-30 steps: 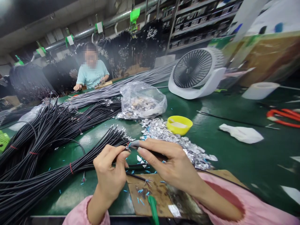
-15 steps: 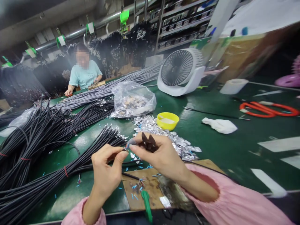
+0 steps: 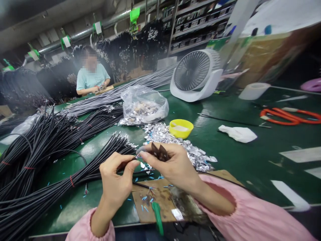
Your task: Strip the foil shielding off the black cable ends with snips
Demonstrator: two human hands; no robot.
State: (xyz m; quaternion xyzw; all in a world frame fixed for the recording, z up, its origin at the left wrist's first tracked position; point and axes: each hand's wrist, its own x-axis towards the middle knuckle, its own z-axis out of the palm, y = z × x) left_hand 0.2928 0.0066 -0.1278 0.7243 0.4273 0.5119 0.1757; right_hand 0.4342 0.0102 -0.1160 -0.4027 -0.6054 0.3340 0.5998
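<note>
My left hand point(image 3: 117, 177) pinches the end of a black cable between thumb and forefinger. Right beside it, my right hand point(image 3: 170, 164) has its thumb and finger closed at the thin wires of that cable end. Dark cutters point(image 3: 159, 152) rest in my right palm, their two jaw tips pointing up and apart. Below the hands lies a brown board point(image 3: 142, 211) with blue bits of insulation and a green-handled tool point(image 3: 157, 217). Black cables point(image 3: 85, 167) lie bundled to the left, tied with red bands.
Silver foil pieces point(image 3: 160, 134) lie behind my hands, near a yellow bowl point(image 3: 181, 129) and a clear plastic bag point(image 3: 144, 105). A white fan point(image 3: 195, 75) stands farther back. Orange-handled scissors point(image 3: 281, 116) lie right. A person point(image 3: 91, 78) sits across the table.
The thin wires between my fingertips now show a little differently, while both hands stay close together. Across the table, the person's outstretched hand has moved in to meet the other one.
</note>
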